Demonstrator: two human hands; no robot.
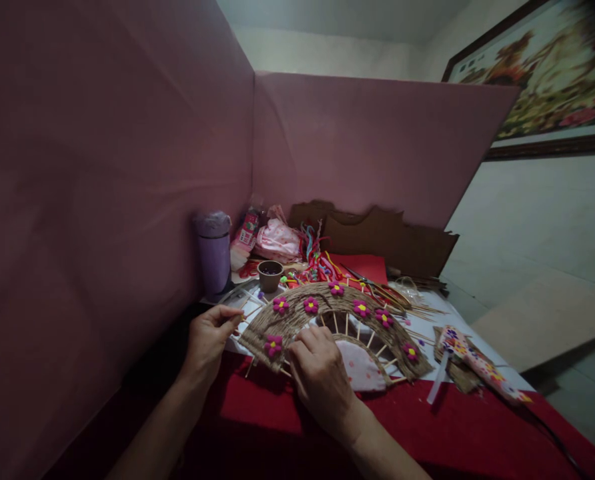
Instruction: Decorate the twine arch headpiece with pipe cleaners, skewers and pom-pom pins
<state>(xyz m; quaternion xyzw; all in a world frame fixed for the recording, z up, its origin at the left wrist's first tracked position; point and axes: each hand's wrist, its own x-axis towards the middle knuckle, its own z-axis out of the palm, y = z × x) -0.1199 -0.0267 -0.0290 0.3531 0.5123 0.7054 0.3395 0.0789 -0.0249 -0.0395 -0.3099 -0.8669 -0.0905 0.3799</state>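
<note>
An arched fan (297,320) of brown twine woven over thin wooden sticks lies in front of me. Magenta flowers with yellow centres (361,307) are set along its band. A white dotted half-round cloth (360,367) fills the inner part. At the fan's left end, my left hand (207,337) is closed, thumb and forefinger pinching at a stick tip. My right hand (320,367) lies over the fan's inner left side with its fingers curled onto it; the fingertips are partly hidden.
Behind the fan stand a small brown cup (270,275), a purple tumbler (214,257) and colourful pipe cleaners (322,265). Scissors (377,288) lie at the back right. A flower-patterned glue gun (482,363) with a cord rests at the right. Pink panels (367,147) enclose the left and back.
</note>
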